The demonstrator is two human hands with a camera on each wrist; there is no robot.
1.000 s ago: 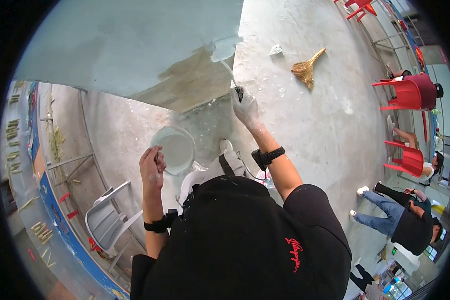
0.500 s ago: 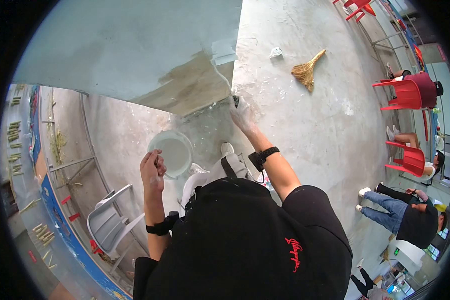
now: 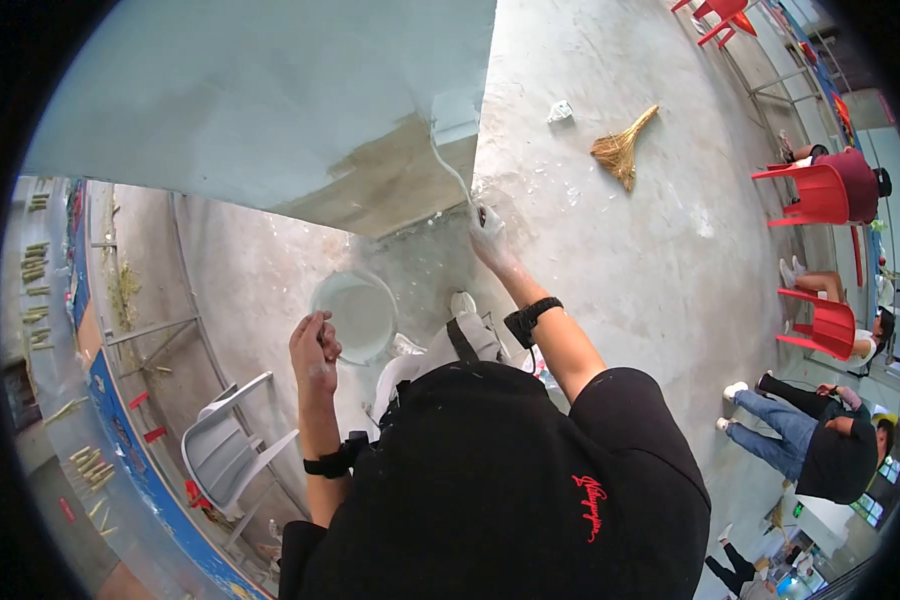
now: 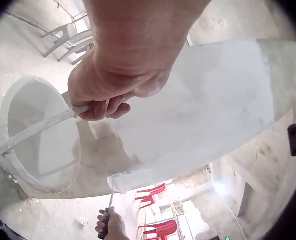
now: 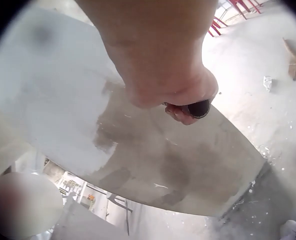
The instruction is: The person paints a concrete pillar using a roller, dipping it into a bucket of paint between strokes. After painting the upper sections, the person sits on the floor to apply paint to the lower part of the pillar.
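My right hand [image 3: 488,238] grips the dark handle [image 5: 200,108] of a trowel beside the wall's lower corner. From the hand a thin pale line of the trowel [image 3: 450,168] curves up against the wall surface. A pale wet patch [image 3: 457,112] lies at its upper end. The wall [image 3: 250,100] is coated light grey, with a bare brownish area [image 3: 370,185] near its foot. Low on the other side, my left hand [image 3: 315,348] holds the smeared white handle [image 4: 43,127] of a bucket [image 4: 0,117]. Pale mix [image 3: 358,318] shows inside the bucket.
A straw broom [image 3: 618,155] and a crumpled white scrap [image 3: 560,111] lie on the floor. A grey chair [image 3: 225,450] stands at the left, close to a metal frame. Red chairs [image 3: 820,195] and several people [image 3: 840,450] are at the right.
My right hand has dropped lower along the wall edge, drawing the trowel down from the corner. The left hand and the bucket have shifted slightly. The head view has drifted a little.
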